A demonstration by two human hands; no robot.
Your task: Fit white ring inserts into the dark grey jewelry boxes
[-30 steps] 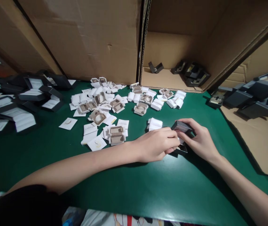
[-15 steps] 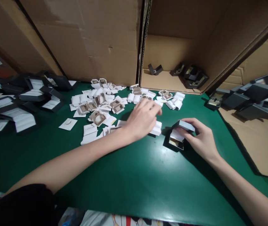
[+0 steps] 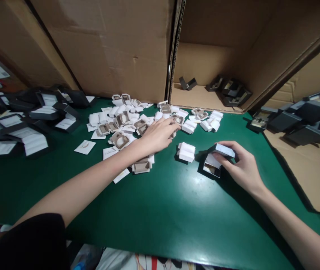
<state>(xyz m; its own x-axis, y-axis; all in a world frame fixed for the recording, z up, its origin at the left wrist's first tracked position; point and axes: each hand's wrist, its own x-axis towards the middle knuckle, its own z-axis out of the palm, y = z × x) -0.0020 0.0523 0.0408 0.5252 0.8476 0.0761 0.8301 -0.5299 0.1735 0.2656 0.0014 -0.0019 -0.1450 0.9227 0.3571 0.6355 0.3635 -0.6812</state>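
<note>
My right hand grips the raised lid of a small black hinged box, thumb in front and fingers behind. The box stands open on the table, with white card and a yellowish patch visible inside. My left hand reaches over a pile of small folded white card inserts, its fingers stretched out and bent down at the tips. The fingertips are close to an insert, and whether they touch it is hard to see. Between my hands lies a single white insert.
Open black boxes with white linings crowd the left. More black boxes are stacked on a cardboard flap at right. An open carton at the back holds several black boxes. A flat white card lies on the green table.
My left hand has moved left and slightly away from me, uncovering the single white insert and several inserts behind it. My right hand still holds the box lid. The view has shifted slightly.
</note>
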